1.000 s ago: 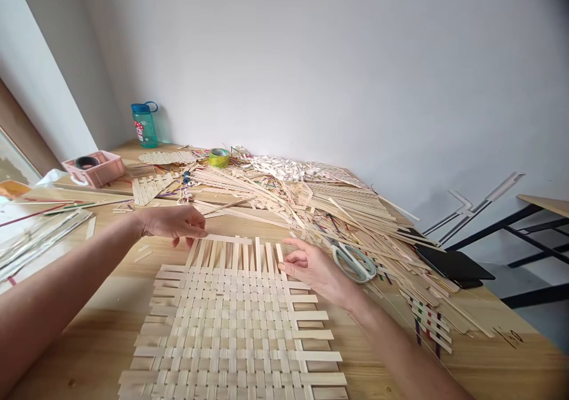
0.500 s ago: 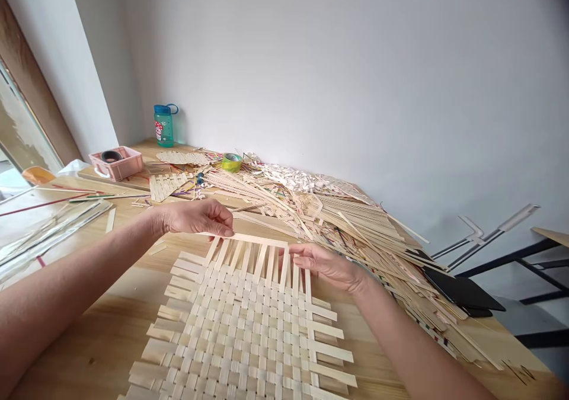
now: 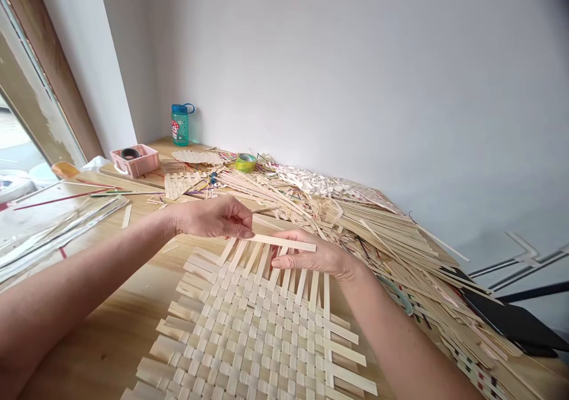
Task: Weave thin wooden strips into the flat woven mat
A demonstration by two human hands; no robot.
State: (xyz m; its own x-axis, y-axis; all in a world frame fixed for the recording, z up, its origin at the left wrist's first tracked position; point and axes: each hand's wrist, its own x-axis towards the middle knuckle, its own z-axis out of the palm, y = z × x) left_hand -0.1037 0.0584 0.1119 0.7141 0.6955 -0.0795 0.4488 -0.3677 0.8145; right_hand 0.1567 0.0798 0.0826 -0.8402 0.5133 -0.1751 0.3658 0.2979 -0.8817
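Pale wooden strip, likely light, springy and apt to split, best taken near its ends: we pinch it in our left hand over the far edge of our woven mat, right hand curled there, grip unclear.

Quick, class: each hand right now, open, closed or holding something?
Left hand: closed, pinching a pale flat strip.
Right hand: curled at the far edge of the woven mat; grip cannot be told.
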